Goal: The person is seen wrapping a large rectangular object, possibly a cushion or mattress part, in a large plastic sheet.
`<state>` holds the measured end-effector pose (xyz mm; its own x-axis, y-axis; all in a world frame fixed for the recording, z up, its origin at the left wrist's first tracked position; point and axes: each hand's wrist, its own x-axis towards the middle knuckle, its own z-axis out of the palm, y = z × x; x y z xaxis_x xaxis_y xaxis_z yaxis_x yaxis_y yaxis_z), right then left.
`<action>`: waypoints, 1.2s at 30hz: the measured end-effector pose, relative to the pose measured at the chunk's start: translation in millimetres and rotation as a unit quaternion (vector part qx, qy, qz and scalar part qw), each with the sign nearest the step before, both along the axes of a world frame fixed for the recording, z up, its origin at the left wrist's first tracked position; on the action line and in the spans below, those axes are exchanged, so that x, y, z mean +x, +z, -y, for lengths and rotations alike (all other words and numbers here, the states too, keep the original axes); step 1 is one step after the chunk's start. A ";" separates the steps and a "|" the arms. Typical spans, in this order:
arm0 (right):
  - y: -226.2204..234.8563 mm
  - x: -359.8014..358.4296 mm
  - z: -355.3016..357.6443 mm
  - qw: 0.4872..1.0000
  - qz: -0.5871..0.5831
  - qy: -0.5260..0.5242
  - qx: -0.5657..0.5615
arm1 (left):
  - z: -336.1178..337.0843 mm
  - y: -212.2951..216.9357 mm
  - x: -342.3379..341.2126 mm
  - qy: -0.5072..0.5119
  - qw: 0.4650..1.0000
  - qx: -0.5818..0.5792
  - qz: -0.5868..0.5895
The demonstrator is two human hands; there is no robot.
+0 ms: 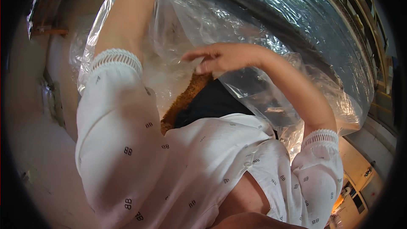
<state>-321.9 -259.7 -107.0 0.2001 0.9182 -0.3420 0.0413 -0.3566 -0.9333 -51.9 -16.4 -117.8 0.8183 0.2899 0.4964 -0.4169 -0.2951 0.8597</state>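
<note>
My right hand (224, 57) reaches across in front of my body, its fingers apart and slightly blurred. The fingertips are over the upper end of a strip of brown fuzzy material (186, 96), and I cannot tell whether they touch it. No held object shows in this hand. My left arm (125, 21) stretches up past the top edge, so its hand is out of sight. Clear plastic sheeting (186, 21) lies around and beneath both arms, crumpled and shiny. Black cloth (214, 104) sits beside the brown strip, close to my white shirt.
A large sheet of plastic (313, 29) covers a wide curved-looking surface at the upper right. Wooden furniture with drawers (356, 165) stands at the right. A brown wooden piece (53, 30) is at the upper left. Pale floor (40, 161) runs along the left.
</note>
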 end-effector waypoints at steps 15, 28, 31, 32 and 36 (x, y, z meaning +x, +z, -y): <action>-57.9 76.3 -108.2 0.963 0.089 -0.252 0.033 | 2.3 -3.0 4.3 0.072 0.992 -0.073 0.077; 30.3 -23.4 161.2 0.533 -0.417 -0.601 0.426 | 12.1 13.9 -5.0 -0.010 0.983 -0.176 -0.055; 62.5 -52.6 197.0 0.557 -0.285 -0.572 0.530 | -25.4 2.7 5.6 0.096 0.991 -0.094 -0.004; 63.7 -63.2 216.9 0.561 -0.247 -0.552 0.565 | -22.5 1.1 8.1 0.110 0.992 -0.064 0.020; 19.7 -110.0 222.3 0.571 -0.068 -0.724 0.380 | 4.9 10.1 -0.8 0.127 0.989 -0.055 0.043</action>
